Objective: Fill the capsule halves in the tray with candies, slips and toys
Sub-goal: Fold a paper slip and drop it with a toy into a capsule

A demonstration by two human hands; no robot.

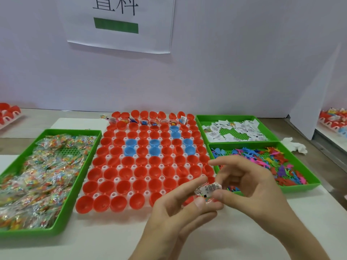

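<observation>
- Head view: nearest to us, both hands are raised over the near right corner of the capsule tray [116, 180], the left hand [180, 205] just left of the right hand [249, 186].
- We count one printed slip [209, 188] between them. The left forefinger and thumb are closed on its left end, and the right thumb and a curled finger are closed on its right end.
- The right forefinger points straight out above the slip and does not touch it. Something clear and red sits under the left thumb, too blurred for us to name.
- The capsule tray's open capsule halves [140, 171] are mostly red, too many for a sure count. We count eight blue halves [154, 151], all in the farther half of the tray.
- We see three green bins. One bin [37, 233] lies left of the capsule tray, heaped with candies [37, 181] in clear packets.
- Right of the capsule tray, the nearer bin [293, 187] holds coloured toys [272, 158]. The farther bin [234, 117] holds loose white slips [240, 128].
- In the capsule tray's far rows, several halves already hold small items.
- One crumpled tissue [294, 147] lies beyond the right-hand bins.
- Two more trays of red halves show at the edges, far left [9, 113] and far right [332, 117] of the capsule tray.
- Behind the capsule tray, one paper sheet [120, 34] with a green bar hangs on the wall.
</observation>
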